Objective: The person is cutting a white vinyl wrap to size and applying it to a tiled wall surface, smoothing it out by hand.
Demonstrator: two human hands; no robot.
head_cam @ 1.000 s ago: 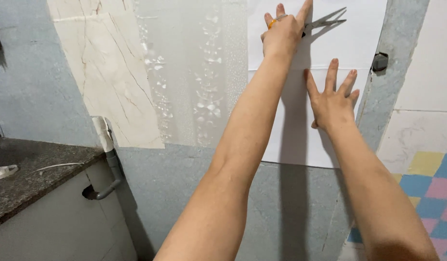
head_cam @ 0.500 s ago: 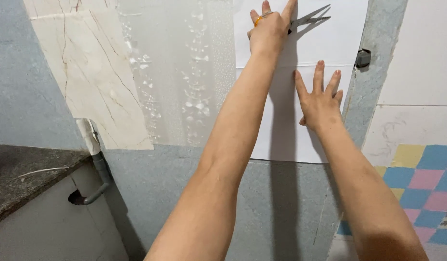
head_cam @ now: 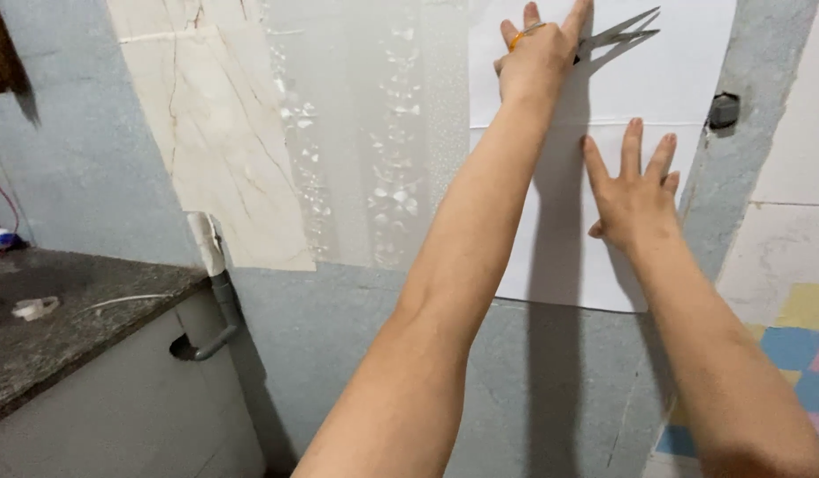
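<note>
At the top centre of the frame, a pair of scissors (head_cam: 618, 34) with orange handles is gripped in the left hand (head_cam: 540, 55), the blades parted and pointing right across a white sheet (head_cam: 666, 80) stuck on the grey wall (head_cam: 82, 159). Lower right of it, the right hand (head_cam: 635, 196) is pressed flat against the sheet, fingers spread. A marble-patterned film (head_cam: 224, 133) is seen at upper left, a dark tabletop (head_cam: 73, 327) at lower left.
</note>
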